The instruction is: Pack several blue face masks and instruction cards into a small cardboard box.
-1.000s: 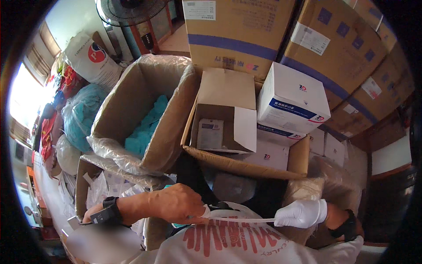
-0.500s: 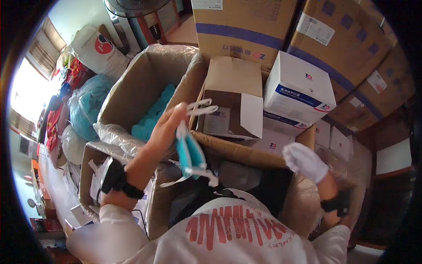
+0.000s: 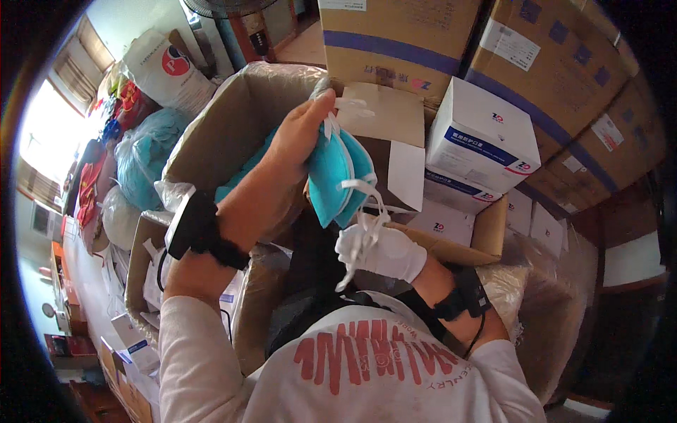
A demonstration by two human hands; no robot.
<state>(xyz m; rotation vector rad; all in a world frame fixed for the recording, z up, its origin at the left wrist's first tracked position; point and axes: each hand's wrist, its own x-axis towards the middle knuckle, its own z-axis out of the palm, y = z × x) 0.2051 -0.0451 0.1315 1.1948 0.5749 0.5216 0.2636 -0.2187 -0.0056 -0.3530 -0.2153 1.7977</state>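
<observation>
Bare and closed, my left hand (image 3: 302, 134) pinches teal face masks (image 3: 331, 176) by their upper end, above the gap between two open cartons. At least two masks hang together, points down, with white ear loops (image 3: 364, 187) dangling from them. Just below, my right hand (image 3: 389, 252) wears a white glove, its fingers bunched. Loose loops cross in front of the gloved fingers; whether they grip a loop is hidden. More teal masks lie in the plastic-lined carton (image 3: 211, 141) on the left, partly behind my left forearm.
An open cardboard carton (image 3: 486, 238) at the right holds white boxes (image 3: 486, 130) and an opened box with raised flaps. Large brown cartons (image 3: 395, 49) stack up behind. A smaller carton (image 3: 141, 247) stands lower left; bags (image 3: 148, 151) line the left wall.
My left hand has moved up and right with the masks, which now show their broad teal sides. My gloved right hand has come left, from the right carton's edge to the dangling loops.
</observation>
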